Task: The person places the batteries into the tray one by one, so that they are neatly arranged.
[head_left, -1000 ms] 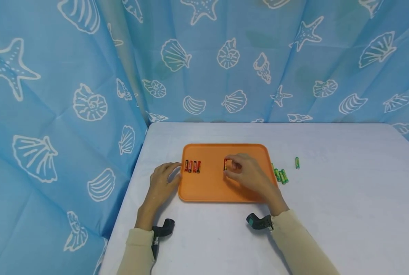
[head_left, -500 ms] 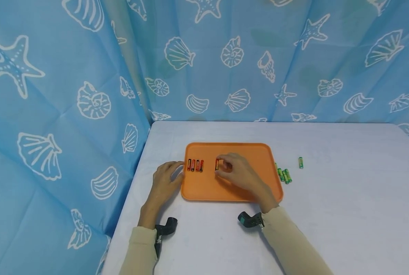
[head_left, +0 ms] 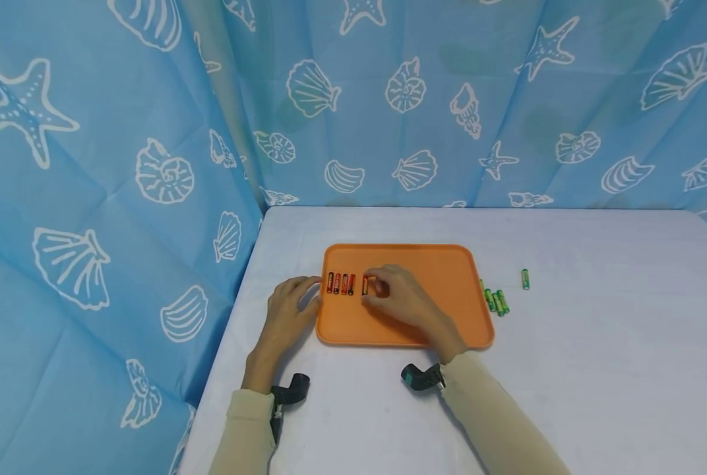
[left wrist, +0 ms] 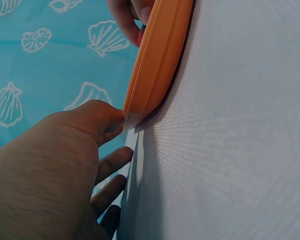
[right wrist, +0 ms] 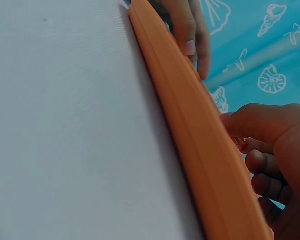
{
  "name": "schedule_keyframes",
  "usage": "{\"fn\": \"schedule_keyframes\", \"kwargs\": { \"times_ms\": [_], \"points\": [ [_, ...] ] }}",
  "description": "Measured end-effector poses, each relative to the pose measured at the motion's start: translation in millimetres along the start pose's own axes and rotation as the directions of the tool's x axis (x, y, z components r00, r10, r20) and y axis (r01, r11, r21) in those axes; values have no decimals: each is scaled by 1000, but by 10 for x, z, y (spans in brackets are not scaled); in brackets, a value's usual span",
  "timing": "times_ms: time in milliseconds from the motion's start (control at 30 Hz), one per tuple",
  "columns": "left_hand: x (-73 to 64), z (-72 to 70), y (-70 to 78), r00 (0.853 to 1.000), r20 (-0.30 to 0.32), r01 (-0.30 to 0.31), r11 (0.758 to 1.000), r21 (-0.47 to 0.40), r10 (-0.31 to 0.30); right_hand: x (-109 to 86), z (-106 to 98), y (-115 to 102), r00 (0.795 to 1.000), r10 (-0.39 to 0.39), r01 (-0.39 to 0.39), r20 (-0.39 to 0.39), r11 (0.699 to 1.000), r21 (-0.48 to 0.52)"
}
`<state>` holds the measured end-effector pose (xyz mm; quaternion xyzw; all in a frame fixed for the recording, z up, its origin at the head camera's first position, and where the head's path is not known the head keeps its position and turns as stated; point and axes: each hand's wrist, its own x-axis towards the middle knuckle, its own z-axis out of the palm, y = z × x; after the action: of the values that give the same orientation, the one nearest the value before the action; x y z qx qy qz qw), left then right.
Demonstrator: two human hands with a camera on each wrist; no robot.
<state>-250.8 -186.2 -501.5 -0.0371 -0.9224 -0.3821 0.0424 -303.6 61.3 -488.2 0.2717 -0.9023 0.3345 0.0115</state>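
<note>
My right hand [head_left: 402, 298] pinches a red-and-black battery [head_left: 365, 285] between thumb and forefinger, low over the orange tray [head_left: 344, 326]. The held battery stands lengthwise, parallel to a row of several red-and-black batteries [head_left: 337, 284] just to its left, a small gap between. In the right wrist view, a red end of the battery [right wrist: 240, 144] peeks out between the fingers; the tray wall hides the rest. My left hand [head_left: 289, 311] touches the tray's left rim with loosely spread fingers. The left wrist view has its thumb [left wrist: 107, 116] against the tray's corner.
Several green batteries [head_left: 498, 302] lie on the white table just past the tray's right edge, partly close to its rim. One more green battery [head_left: 525, 279] lies apart, farther right. Blue shell-patterned curtains [head_left: 413, 132] hang behind and to the left of the table.
My right hand has slid leftward across the tray with the battery, from right of the middle to beside the row. My left hand stays at the rim. The head view has shifted slightly.
</note>
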Motion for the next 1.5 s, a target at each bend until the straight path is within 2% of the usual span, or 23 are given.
{"fn": "schedule_keyframes", "kwargs": {
  "times_ms": [233, 633, 1000, 1233, 1500],
  "points": [
    [-4, 14, -16, 999, 7, 32, 999, 7, -32, 39, 75, -14, 999, 40, -40, 24, 999, 1],
    [6, 9, -7, 1000, 5, 5, 1000, 9, -5, 80, 115, 32, 1000, 17, -17, 19, 1000, 5],
    [-9, -1, 9, 999, 8, 41, 999, 14, -41, 124, 149, 68, 1000, 9, -8, 22, 1000, -9],
    [-1, -10, 10, 1000, 1, 10, 1000, 25, -10, 52, 46, 41, 1000, 12, -12, 27, 1000, 7],
    [-4, 4, 11, 999, -17, -30, 1000, 4, 30, -154, -204, 52, 1000, 25, -25, 6, 1000, 10]
  ]
}}
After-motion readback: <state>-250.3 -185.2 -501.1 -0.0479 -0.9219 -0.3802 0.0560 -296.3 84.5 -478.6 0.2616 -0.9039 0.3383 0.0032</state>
